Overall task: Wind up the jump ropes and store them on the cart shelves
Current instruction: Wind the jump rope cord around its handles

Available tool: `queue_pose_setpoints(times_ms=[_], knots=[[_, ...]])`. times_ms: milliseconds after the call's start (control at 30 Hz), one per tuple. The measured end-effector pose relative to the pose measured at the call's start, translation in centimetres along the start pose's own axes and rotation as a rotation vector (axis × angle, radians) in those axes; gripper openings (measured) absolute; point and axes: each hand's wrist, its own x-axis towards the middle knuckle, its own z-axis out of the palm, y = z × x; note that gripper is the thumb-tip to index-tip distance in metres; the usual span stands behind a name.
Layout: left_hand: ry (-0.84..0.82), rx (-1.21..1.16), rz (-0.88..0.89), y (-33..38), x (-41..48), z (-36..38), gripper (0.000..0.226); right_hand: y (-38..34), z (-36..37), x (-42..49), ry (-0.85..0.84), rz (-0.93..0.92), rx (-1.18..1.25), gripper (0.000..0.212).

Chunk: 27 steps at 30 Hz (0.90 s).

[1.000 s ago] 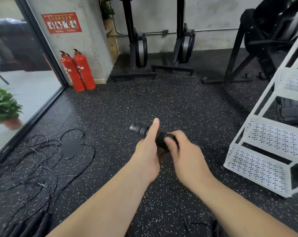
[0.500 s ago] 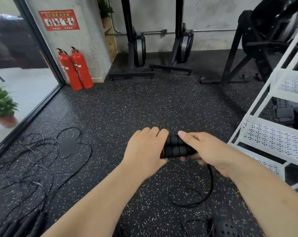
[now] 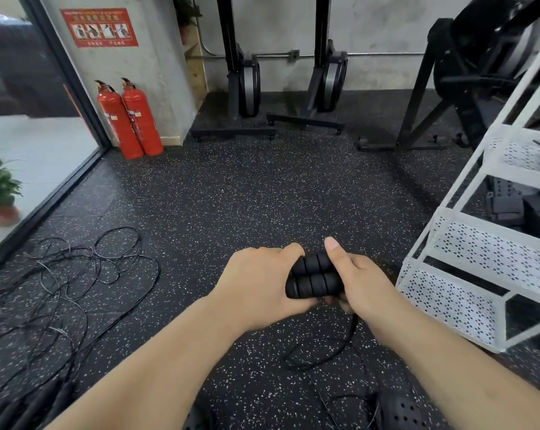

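The speckled floor (image 3: 262,193) lies open through the middle of the frame. Loose ropes (image 3: 76,274) tangle across the lower left. The white cart (image 3: 485,265) blocks the right side. Fire extinguishers (image 3: 129,119) and machine stands (image 3: 247,88) line the far wall.

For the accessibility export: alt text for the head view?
Left hand and right hand grip two black jump-rope handles side by side above a speckled floor, cord dangling below. A white perforated cart stands at right; tangled black ropes lie at left, two red fire extinguishers beyond.
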Motion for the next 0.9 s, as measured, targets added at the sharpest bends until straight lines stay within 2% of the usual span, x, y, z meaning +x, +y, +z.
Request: queue_pose_setpoints(times_ms=[133,200,333,400,533,667,800,900], knots=[[-0.016,-0.064,-0.023,-0.3,0.1,-0.7,0.041,-0.8,-1.5,-0.2,-0.137,-0.048,-0.101,0.071],[-0.006,-0.092,-0.064,-0.8,0.2,-1.2,0.037,-0.8,-2.4,0.2,-0.117,-0.048,-0.091,0.064],[0.027,-0.198,-0.162,-2.3,0.3,-2.0,0.034,0.1,-3.4,1.0,-0.105,-0.188,-0.135,0.054],[0.033,-0.218,-0.180,-2.7,0.3,-2.1,0.034,0.6,-3.2,1.2,-0.077,-0.218,-0.183,0.040],[0.067,-0.267,-0.257,-3.0,0.4,-2.1,0.034,1.0,-2.0,1.4,-0.004,-0.237,-0.435,0.041],[0.109,-0.144,-0.361,-4.1,0.7,-1.7,0.032,0.0,-0.5,0.1,-0.069,-0.313,-0.639,0.034],[0.077,-0.002,-0.376,-4.2,0.7,-1.1,0.029,-1.5,-0.4,-1.2,0.046,-0.555,-0.956,0.026],[0.023,0.092,-0.310,-3.5,0.8,-0.6,0.028,-2.5,-0.9,-1.6,0.108,-0.711,-0.969,0.026]])
